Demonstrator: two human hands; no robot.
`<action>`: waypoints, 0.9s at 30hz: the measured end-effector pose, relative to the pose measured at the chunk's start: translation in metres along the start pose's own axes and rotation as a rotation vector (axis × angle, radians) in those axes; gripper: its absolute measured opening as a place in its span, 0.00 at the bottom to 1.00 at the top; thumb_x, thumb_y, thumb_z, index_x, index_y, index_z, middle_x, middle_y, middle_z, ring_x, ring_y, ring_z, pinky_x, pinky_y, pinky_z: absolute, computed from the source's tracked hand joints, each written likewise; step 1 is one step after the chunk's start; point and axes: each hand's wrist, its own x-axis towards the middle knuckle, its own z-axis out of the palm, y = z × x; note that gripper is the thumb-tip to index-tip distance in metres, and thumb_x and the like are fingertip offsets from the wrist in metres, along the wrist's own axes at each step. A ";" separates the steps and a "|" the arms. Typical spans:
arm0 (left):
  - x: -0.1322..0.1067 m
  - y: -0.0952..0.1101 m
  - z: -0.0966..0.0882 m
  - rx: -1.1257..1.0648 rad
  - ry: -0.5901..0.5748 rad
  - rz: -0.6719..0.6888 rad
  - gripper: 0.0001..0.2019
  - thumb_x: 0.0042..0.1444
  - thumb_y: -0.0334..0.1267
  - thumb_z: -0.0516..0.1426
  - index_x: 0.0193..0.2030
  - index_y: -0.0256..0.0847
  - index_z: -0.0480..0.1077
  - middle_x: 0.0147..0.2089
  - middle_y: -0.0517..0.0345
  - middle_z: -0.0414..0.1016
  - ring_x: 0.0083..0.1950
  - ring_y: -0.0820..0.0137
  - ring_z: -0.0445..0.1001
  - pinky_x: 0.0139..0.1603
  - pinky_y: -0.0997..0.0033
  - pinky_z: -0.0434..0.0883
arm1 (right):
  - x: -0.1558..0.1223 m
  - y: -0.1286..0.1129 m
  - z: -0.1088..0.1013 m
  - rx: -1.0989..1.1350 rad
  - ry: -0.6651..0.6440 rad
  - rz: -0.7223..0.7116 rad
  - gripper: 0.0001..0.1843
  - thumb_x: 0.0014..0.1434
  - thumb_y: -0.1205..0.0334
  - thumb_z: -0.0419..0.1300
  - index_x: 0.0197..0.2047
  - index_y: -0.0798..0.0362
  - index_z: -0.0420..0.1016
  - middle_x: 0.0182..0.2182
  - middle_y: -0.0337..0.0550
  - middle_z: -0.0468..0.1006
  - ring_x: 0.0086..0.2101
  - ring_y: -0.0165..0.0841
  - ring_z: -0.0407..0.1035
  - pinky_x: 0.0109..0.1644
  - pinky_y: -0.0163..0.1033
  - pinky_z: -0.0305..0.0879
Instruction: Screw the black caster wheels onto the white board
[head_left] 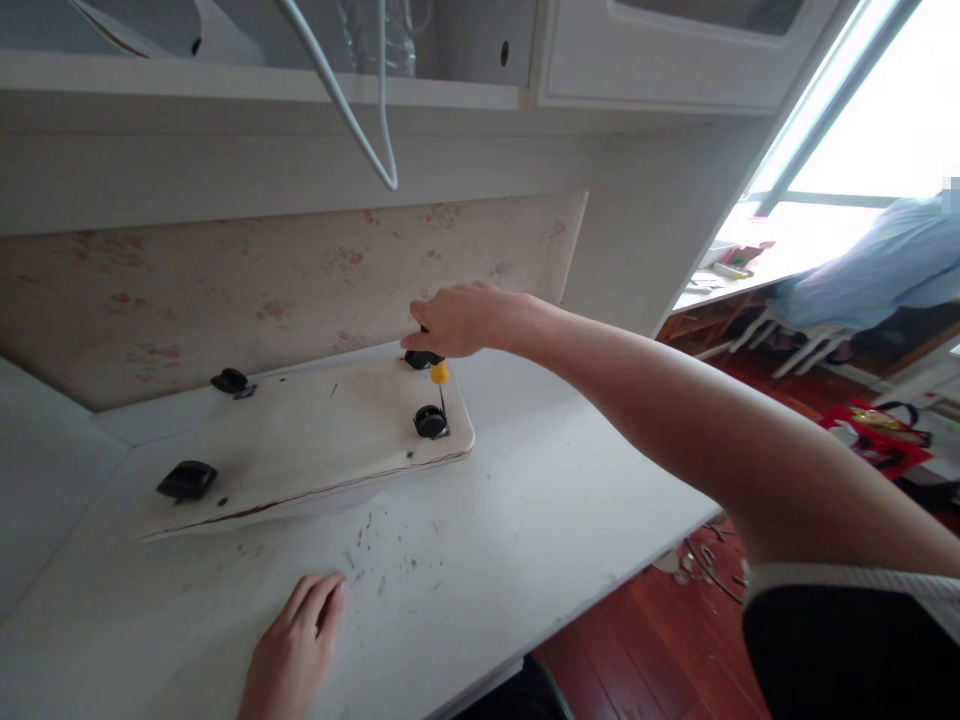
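Note:
A white board (315, 440) lies upside down on the white desk (525, 520), with black caster wheels on it. My right hand (457, 318) is closed over the black and yellow handle of a screwdriver (437, 372), held upright with its tip down beside the near right caster (430, 421). Another caster (420, 358) sits just under that hand. Two more casters (231, 381) (187, 481) stand at the board's left end. My left hand (296, 640) rests flat on the desk near its front edge, fingers stretched out, holding nothing.
A floral-papered back panel (225, 290) rises behind the board. White cables (360, 110) hang from the shelf above. Small debris specks (375, 560) dot the desk. To the right are red wooden floor (660, 620), scattered items and a window.

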 end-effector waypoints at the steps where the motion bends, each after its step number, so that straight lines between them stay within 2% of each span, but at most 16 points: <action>1: 0.000 0.000 0.000 -0.001 -0.001 0.000 0.13 0.69 0.45 0.48 0.43 0.45 0.70 0.39 0.57 0.78 0.38 0.69 0.79 0.38 0.74 0.73 | 0.000 0.001 0.000 0.028 -0.031 0.006 0.33 0.64 0.40 0.47 0.63 0.53 0.64 0.49 0.59 0.78 0.47 0.53 0.72 0.44 0.52 0.67; 3: 0.000 -0.001 0.001 -0.003 -0.001 -0.001 0.13 0.69 0.46 0.48 0.43 0.45 0.71 0.39 0.57 0.78 0.38 0.70 0.79 0.37 0.75 0.73 | -0.002 0.005 0.000 0.116 -0.127 -0.006 0.35 0.63 0.44 0.51 0.68 0.51 0.55 0.47 0.56 0.79 0.42 0.49 0.74 0.41 0.49 0.68; 4: 0.000 -0.001 0.001 -0.004 -0.001 -0.002 0.13 0.69 0.46 0.48 0.43 0.44 0.71 0.39 0.57 0.78 0.38 0.70 0.80 0.38 0.75 0.73 | -0.002 0.006 0.000 0.144 -0.162 -0.018 0.35 0.62 0.46 0.53 0.68 0.51 0.54 0.45 0.55 0.80 0.40 0.47 0.75 0.39 0.47 0.68; 6: 0.000 -0.002 0.002 -0.003 -0.003 -0.007 0.13 0.69 0.45 0.48 0.42 0.44 0.71 0.40 0.57 0.78 0.39 0.69 0.80 0.38 0.75 0.73 | -0.004 0.009 0.001 0.129 -0.155 -0.027 0.32 0.61 0.48 0.55 0.64 0.53 0.61 0.44 0.56 0.80 0.39 0.47 0.75 0.38 0.46 0.67; 7: 0.000 -0.002 0.002 0.000 -0.007 -0.008 0.12 0.69 0.45 0.49 0.43 0.44 0.71 0.40 0.57 0.78 0.39 0.69 0.80 0.39 0.75 0.73 | -0.005 0.010 0.001 0.091 -0.117 -0.011 0.30 0.61 0.46 0.54 0.60 0.55 0.67 0.44 0.59 0.79 0.41 0.49 0.74 0.39 0.48 0.67; 9: -0.001 -0.003 0.002 0.007 -0.017 -0.011 0.12 0.69 0.45 0.49 0.43 0.44 0.71 0.40 0.57 0.78 0.40 0.69 0.80 0.40 0.75 0.73 | -0.008 0.011 0.002 0.021 -0.036 0.036 0.32 0.62 0.39 0.50 0.55 0.57 0.73 0.46 0.63 0.78 0.45 0.54 0.73 0.42 0.51 0.67; 11: -0.001 -0.003 0.002 0.013 -0.022 -0.020 0.12 0.68 0.45 0.49 0.43 0.45 0.71 0.41 0.57 0.79 0.40 0.69 0.80 0.39 0.75 0.73 | -0.012 0.013 0.002 0.040 -0.024 0.064 0.36 0.62 0.37 0.49 0.60 0.56 0.69 0.47 0.62 0.78 0.46 0.54 0.72 0.43 0.52 0.66; 14: -0.001 -0.002 0.002 0.012 -0.024 -0.042 0.13 0.68 0.46 0.49 0.43 0.45 0.72 0.41 0.56 0.79 0.39 0.69 0.80 0.37 0.75 0.73 | -0.018 0.019 0.003 0.177 -0.120 0.015 0.38 0.60 0.46 0.56 0.69 0.52 0.54 0.46 0.56 0.80 0.41 0.47 0.74 0.39 0.46 0.66; 16: -0.001 -0.001 0.002 0.011 -0.031 -0.049 0.13 0.68 0.46 0.49 0.43 0.45 0.72 0.41 0.56 0.79 0.39 0.69 0.80 0.37 0.76 0.73 | -0.021 0.022 0.004 0.184 -0.147 -0.021 0.34 0.60 0.50 0.56 0.66 0.53 0.59 0.44 0.55 0.80 0.39 0.45 0.74 0.37 0.45 0.65; 18: -0.001 -0.001 0.002 0.012 -0.034 -0.048 0.12 0.68 0.46 0.49 0.43 0.45 0.72 0.41 0.57 0.79 0.39 0.69 0.80 0.37 0.76 0.73 | -0.023 0.023 0.004 0.107 -0.089 -0.020 0.28 0.63 0.45 0.53 0.60 0.54 0.67 0.43 0.57 0.80 0.41 0.48 0.73 0.38 0.47 0.64; 19: -0.001 -0.001 0.002 0.014 -0.033 -0.046 0.12 0.68 0.46 0.50 0.43 0.45 0.72 0.41 0.57 0.79 0.39 0.69 0.80 0.37 0.76 0.73 | -0.025 0.023 0.003 0.074 -0.055 -0.014 0.29 0.63 0.42 0.51 0.58 0.54 0.69 0.44 0.58 0.79 0.42 0.50 0.73 0.39 0.48 0.64; 21: -0.001 -0.001 0.002 0.019 -0.029 -0.039 0.12 0.68 0.45 0.50 0.43 0.45 0.72 0.41 0.58 0.79 0.40 0.69 0.80 0.38 0.76 0.73 | -0.027 0.022 0.002 0.087 -0.045 -0.016 0.33 0.62 0.40 0.52 0.62 0.53 0.66 0.46 0.58 0.79 0.43 0.50 0.73 0.40 0.49 0.65; 24: -0.001 -0.001 0.003 0.031 -0.030 -0.032 0.12 0.68 0.45 0.50 0.43 0.45 0.71 0.41 0.58 0.79 0.40 0.70 0.80 0.40 0.75 0.73 | -0.027 0.020 0.001 0.196 -0.159 -0.033 0.38 0.59 0.49 0.59 0.69 0.51 0.53 0.45 0.54 0.80 0.39 0.46 0.74 0.39 0.46 0.66; 25: -0.001 -0.002 0.003 0.036 -0.032 -0.030 0.12 0.68 0.45 0.50 0.43 0.45 0.71 0.41 0.58 0.79 0.40 0.70 0.80 0.40 0.75 0.73 | -0.026 0.019 0.000 0.199 -0.176 -0.029 0.38 0.59 0.52 0.59 0.70 0.51 0.53 0.44 0.54 0.80 0.39 0.45 0.74 0.39 0.46 0.66; 27: -0.001 -0.002 0.003 0.045 -0.037 -0.026 0.12 0.68 0.45 0.49 0.43 0.45 0.72 0.41 0.58 0.79 0.40 0.70 0.80 0.39 0.76 0.73 | -0.023 0.017 0.000 0.134 -0.141 -0.014 0.33 0.61 0.49 0.57 0.66 0.53 0.61 0.45 0.57 0.80 0.41 0.48 0.75 0.41 0.48 0.67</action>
